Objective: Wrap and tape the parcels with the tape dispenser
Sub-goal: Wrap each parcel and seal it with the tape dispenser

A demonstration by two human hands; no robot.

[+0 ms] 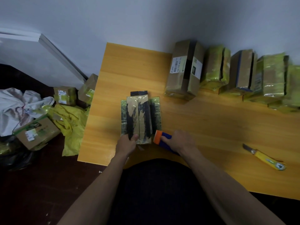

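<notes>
At the far left, on the dark floor, a crumpled white bag [15, 108] is seen beside a cardboard box with green print [38, 133], and yellow plastic wrapping [71, 125] is heaped against the left edge of the wooden surface [203, 120]; two more small cardboard parcels [65, 95] are stood behind that heap near the wall. On the surface, towards its left part, a flat brown parcel [140, 117] marked with black streaks and bordered by green tape is laid lengthwise, away from the person. Its near end is gripped by the left hand [128, 142], whose thumb is laid on top while the fingers are curled under the edge. Just to the right, touching the parcel's near right corner, the tape dispenser [159, 138] is held; its orange head is set against the parcel and its blue handle is enclosed by the curled fingers of the right hand [178, 141]. Further back and to the right, a row of wrapped parcels [227, 70] is stood along the wall, the first a brown box with a white label, the others covered in green tape. At the near right of the surface, well apart from the hands, a yellow utility knife [264, 157] is laid with its blade out.
</notes>
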